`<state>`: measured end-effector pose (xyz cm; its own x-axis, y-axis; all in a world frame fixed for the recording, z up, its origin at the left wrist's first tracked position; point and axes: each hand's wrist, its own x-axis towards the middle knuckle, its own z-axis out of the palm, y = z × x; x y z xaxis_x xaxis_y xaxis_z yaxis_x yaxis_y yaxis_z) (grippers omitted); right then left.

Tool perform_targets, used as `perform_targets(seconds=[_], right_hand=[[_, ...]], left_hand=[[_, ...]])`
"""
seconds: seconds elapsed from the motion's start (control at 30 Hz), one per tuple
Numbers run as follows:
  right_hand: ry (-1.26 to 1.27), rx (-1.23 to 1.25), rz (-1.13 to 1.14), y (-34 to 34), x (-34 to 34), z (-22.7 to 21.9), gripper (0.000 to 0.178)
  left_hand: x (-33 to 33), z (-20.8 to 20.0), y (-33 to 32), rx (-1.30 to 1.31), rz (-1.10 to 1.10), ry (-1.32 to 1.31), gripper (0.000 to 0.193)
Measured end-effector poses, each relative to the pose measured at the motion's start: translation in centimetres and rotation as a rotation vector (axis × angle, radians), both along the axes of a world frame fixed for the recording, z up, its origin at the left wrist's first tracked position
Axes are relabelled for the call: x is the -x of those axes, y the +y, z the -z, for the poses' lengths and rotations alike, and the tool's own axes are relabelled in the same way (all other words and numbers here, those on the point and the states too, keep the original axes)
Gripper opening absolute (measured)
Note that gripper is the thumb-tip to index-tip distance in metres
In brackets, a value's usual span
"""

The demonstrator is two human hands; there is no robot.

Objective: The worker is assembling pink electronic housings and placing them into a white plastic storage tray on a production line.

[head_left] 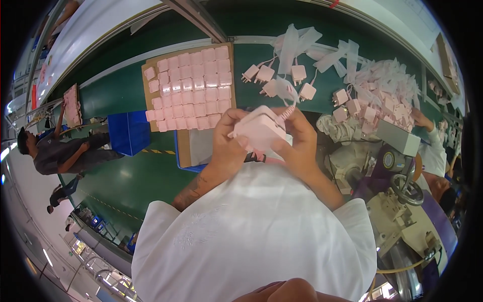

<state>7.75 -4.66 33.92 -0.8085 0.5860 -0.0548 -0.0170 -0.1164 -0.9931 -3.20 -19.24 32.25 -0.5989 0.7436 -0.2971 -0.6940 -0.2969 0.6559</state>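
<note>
Biggest: heap of wired adapters (pixel 370 108), well R of R hand (pixel 301 143); poss. snag if the held cord swings that way. Next, approx. 5 loose adapters (pixel 299 74) just beyond the hands, prob. knocked if either pushes fwd. Held adapter (pixel 261 132) sits between L hand (pixel 227 138) & R hand, both pinching its sides, thumbs nearest; uneven thumb pressure could make it slip. Looks boxy, pale pink, rounded corners, dark line up top (gap? can't tell). Smallest: ribbed cord (pixel 288 112) by R fingers.
</note>
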Motion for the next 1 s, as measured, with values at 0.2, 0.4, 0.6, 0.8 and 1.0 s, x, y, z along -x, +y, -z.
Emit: perform_targets(seconds=[0.2, 0.4, 0.6, 0.8, 1.0], right_hand=[[-0.111, -0.224, -0.1, 0.0, -0.2, -0.6, 0.04], [0.014, -0.061, -0.031, -0.3, 0.0, -0.3, 0.037], [0.161, 0.083, 0.001, -0.2, -0.6, 0.3, 0.021], [0.168, -0.135, -0.092, 0.7, -0.9, -0.6, 0.016], [0.149, -0.141, -0.052, -0.3, -1.1, -0.6, 0.035]], left_hand=[[-0.1, -1.2, 0.3, 0.055, 0.006, 0.042, 0.058], [-0.4, -0.2, -0.4, 0.23, 0.007, 0.265, 0.065], [-0.4, -0.3, -0.7, 0.196, 0.037, 0.192, 0.065], [-0.3, -1.1, -0.6, 0.157, 0.097, 0.022, 0.062], [-0.2, -2.0, -0.9, 0.189, 0.05, 0.196, 0.054]])
